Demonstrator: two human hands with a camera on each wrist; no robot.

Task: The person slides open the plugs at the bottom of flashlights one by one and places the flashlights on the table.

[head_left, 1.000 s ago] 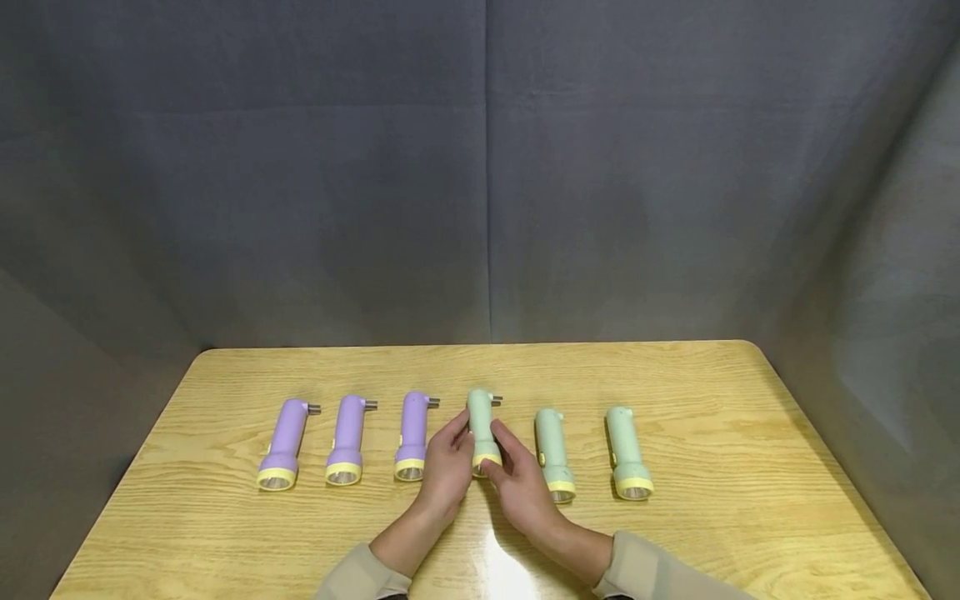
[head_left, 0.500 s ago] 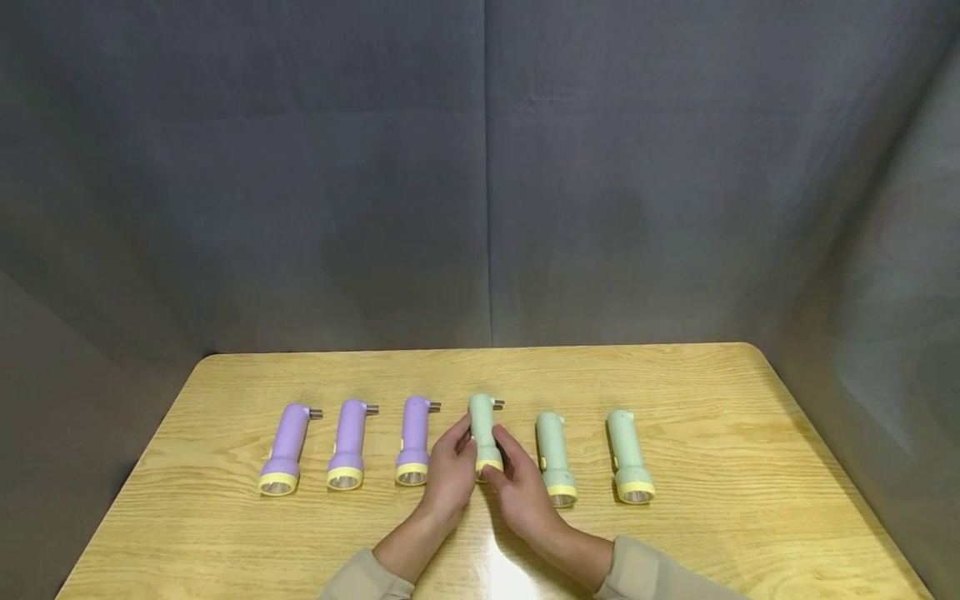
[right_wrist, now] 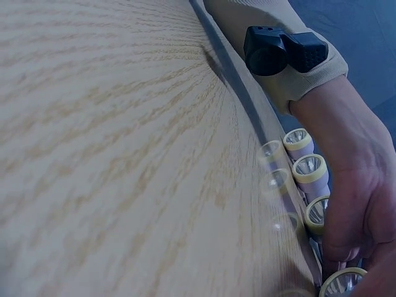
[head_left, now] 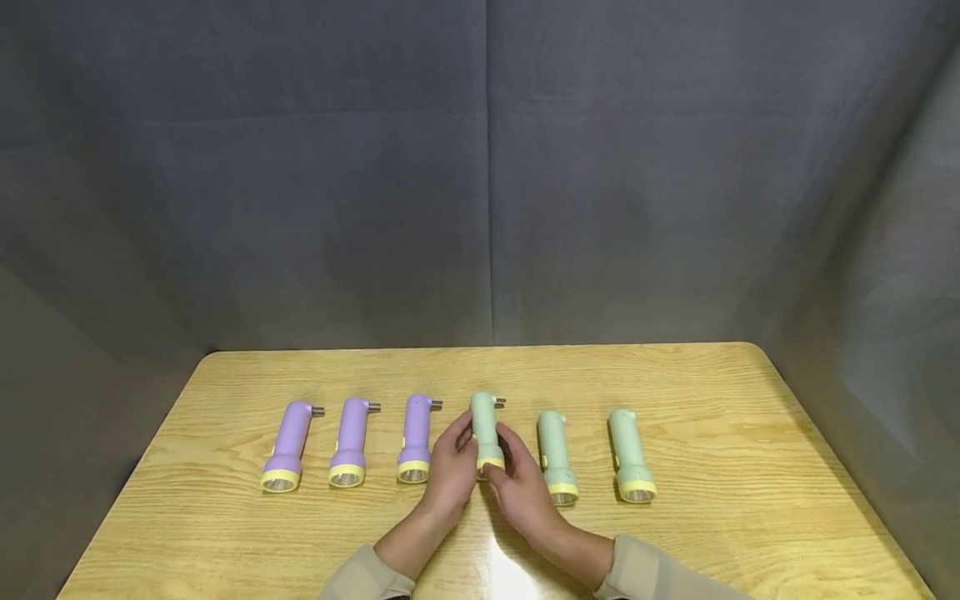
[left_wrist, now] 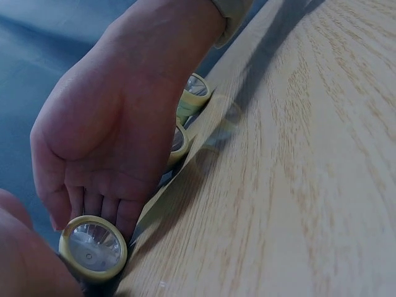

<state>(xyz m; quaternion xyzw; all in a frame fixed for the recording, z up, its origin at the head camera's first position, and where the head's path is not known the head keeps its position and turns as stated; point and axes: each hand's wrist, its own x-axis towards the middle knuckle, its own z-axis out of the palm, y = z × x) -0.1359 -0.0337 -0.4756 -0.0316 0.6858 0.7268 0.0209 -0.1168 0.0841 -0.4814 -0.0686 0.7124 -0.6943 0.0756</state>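
Left hand (head_left: 452,477), right hand (head_left: 527,493): fingers grasp green torch (head_left: 486,427), prongs (head_left: 500,402) out. Purple torches (head_left: 352,427) toward counter's (head_left: 195,533) left edge likewise; green pair (head_left: 553,443) rightward shows none yet.

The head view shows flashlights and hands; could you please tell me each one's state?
Left purple flashlight: lying, prongs out.
Middle purple flashlight: lying, prongs out.
Right purple flashlight: lying, prongs out.
Left green flashlight: held, prongs out.
Left hand: holding it.
Right hand: holding it.
Middle green flashlight: lying, no prongs showing.
Right green flashlight: lying, no prongs showing.
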